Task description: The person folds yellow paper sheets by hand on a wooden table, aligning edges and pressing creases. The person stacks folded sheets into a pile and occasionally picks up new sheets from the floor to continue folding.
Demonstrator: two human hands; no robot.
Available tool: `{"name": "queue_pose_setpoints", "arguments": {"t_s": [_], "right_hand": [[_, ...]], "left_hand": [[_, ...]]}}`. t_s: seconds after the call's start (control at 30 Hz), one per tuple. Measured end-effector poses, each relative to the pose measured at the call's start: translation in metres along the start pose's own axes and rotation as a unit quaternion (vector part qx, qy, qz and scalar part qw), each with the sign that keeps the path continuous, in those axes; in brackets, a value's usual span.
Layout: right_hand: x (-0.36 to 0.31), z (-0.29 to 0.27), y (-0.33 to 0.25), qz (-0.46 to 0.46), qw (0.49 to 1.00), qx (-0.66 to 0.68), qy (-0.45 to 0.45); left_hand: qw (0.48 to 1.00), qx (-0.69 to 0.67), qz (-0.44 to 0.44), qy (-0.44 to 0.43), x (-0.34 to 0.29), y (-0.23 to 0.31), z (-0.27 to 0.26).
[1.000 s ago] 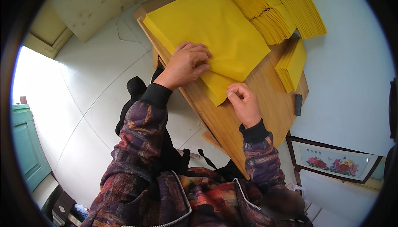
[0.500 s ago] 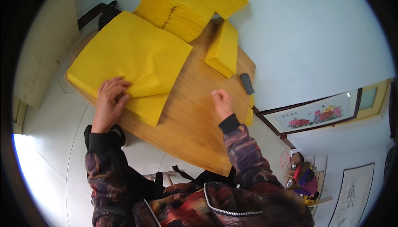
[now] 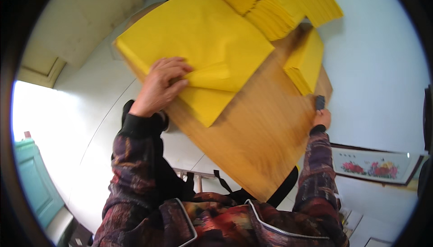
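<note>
A large yellow sheet [image 3: 194, 30], apparently paper, lies over the left part of the wooden table, its near edge partly folded over. At that fold my left hand [image 3: 164, 84] rests with bent fingers, gripping the edge. The flap [image 3: 209, 81] bulges beside my fingertips. My right arm stretches to the table's right edge. There my right hand [image 3: 322, 118] closes on the near end of a small dark grey block [image 3: 320, 102]; the fingers are partly hidden and small in view.
Several stacks of folded yellow paper [image 3: 270, 3] stand at the table's far side. Another yellow stack [image 3: 306, 62] lies just beyond the grey block. The wooden table [image 3: 252, 134] narrows to a corner near my body. A framed flower picture [image 3: 370, 165] stands at right.
My right hand has moved right and taken hold of the dark grey block. My left hand stays at the sheet's fold. The whole view has swung, shifting the table rightward.
</note>
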State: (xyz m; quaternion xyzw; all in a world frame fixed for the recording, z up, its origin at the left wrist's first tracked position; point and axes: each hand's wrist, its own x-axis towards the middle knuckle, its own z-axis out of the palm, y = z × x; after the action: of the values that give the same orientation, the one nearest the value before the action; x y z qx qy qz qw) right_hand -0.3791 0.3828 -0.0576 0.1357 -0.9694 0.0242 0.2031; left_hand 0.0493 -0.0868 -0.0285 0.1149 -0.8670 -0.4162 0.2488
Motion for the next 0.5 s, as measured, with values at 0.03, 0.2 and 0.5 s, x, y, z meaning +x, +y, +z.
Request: {"name": "queue_pose_setpoints", "arguments": {"t_s": [0.03, 0.2, 0.5], "right_hand": [[0.0, -0.009, -0.002, -0.024, 0.999, -0.033, 0.017], [-0.031, -0.067, -0.07, -0.051, 0.988, 0.145, -0.018], [-0.208, -0.155, -0.317, -0.381, 0.847, 0.351, -0.118]], "left_hand": [[1.0, 0.001, -0.006, 0.002, -0.002, 0.002, -0.001], [1.0, -0.001, -0.005, -0.006, 0.0, 0.003, -0.001], [1.0, -0.004, 0.015, 0.025, -0.003, -0.001, 0.004]]}}
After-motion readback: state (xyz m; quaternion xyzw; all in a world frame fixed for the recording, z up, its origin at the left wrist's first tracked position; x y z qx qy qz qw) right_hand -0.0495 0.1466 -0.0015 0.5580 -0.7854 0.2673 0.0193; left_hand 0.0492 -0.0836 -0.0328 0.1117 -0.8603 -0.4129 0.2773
